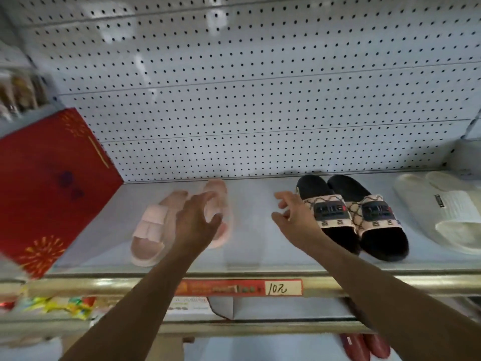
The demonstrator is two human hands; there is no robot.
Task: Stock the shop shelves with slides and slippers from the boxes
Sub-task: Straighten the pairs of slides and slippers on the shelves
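A pair of pink slippers (152,225) lies on the white shelf (255,204), left of centre. My left hand (196,221) hovers over the right pink slipper with fingers spread and holds nothing. To the right stands a pair of black slides with patterned beige straps (364,214). Beside the left slide of that pair is my right hand (294,213), its fingers loosely curled and nothing in them. A pair of white slides (447,212) sits at the far right of the shelf.
A red gift box (49,183) stands at the shelf's left end. White pegboard (247,87) backs the shelf. A red price label (239,287) reading 10 is on the front rail. Below are colourful packets (65,306) and red slippers (364,346).
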